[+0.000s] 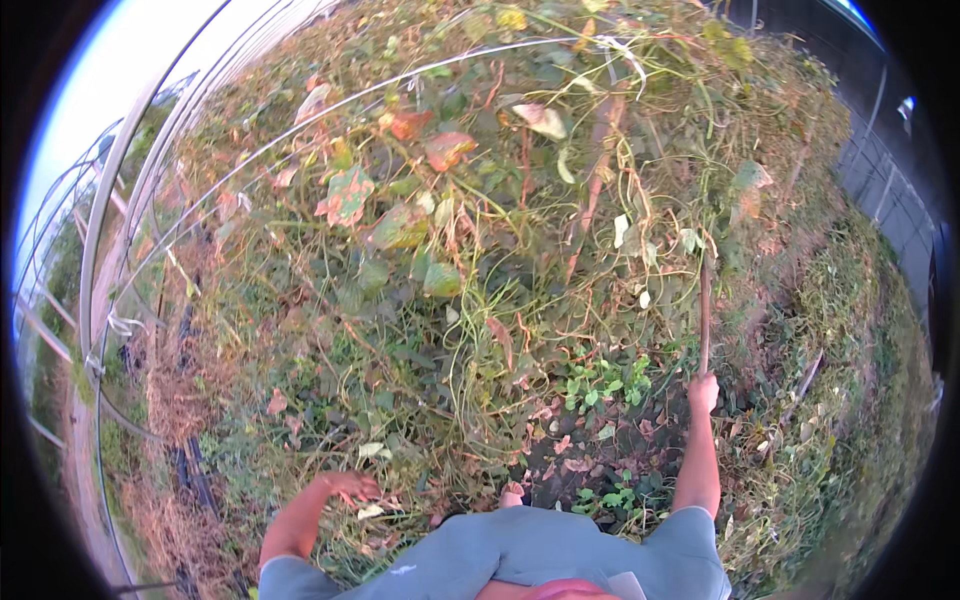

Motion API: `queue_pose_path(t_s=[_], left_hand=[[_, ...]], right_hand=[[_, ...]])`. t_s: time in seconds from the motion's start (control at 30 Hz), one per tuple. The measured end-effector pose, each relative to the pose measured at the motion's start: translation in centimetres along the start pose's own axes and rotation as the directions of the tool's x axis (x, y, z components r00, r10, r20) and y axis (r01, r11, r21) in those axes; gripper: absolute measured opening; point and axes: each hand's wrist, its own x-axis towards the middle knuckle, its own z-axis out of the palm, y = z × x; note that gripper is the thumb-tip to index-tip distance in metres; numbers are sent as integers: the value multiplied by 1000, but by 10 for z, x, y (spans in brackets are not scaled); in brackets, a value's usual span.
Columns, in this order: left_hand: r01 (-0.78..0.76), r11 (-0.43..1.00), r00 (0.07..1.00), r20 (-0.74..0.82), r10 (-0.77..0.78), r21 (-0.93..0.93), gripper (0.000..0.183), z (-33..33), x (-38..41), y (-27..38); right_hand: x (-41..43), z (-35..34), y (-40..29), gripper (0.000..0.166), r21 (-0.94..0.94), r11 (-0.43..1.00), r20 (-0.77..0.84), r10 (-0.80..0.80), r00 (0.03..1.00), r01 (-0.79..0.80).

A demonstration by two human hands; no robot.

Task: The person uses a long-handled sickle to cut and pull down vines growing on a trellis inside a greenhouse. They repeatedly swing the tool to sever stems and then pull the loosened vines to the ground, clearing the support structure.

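Observation:
My right hand (703, 393) grips the lower end of a thin brown wooden stick (705, 315). The stick stands nearly upright, and its far end is lost among tangled, yellowing climbing vines (637, 195). Lower left, my left hand (352, 486) hangs over the low growth with its fingers loosely apart, and nothing shows in it. Pale dry leaves (370, 511) lie just by those fingers. Before me rises a dense wall of vines with green, yellow and reddish-brown leaves (349, 195).
A white line (420, 69) crosses the vines, with a white tie (622, 52) near the top. Curved metal hoops (112, 172) stand at the left beside a dirt path (79, 465). Dark netting (885, 157) hangs at the right. Fallen leaves (577, 465) cover bare soil near my body.

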Motion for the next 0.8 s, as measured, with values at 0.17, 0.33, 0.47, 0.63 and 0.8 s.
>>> queue_pose_path(t_s=[0.17, 0.33, 0.47, 0.63, 0.8], left_hand=[[498, 863, 844, 177, -506, 91, 84, -81, -24, 15], [-208, 927, 747, -663, -56, -312, 93, -102, 4, 46], [-502, 786, 706, -696, 130, -362, 69, -80, 86, 96], [-214, 950, 693, -650, 311, 226, 61, -42, 129, 174], [-138, 963, 354, -897, 266, 231, 59, -24, 103, 191]], right_hand=[[-120, 20, -73, 42, 624, 778, 17, -105, 994, 72], [-219, 15, -102, 36, 748, 654, 32, -204, 978, 112], [-263, 9, -128, 28, 632, 724, 220, -510, 832, 276], [-283, -8, -249, 32, 812, 561, 295, -634, 715, 162], [-251, 18, -411, 30, 917, 389, 201, -643, 739, 89]])
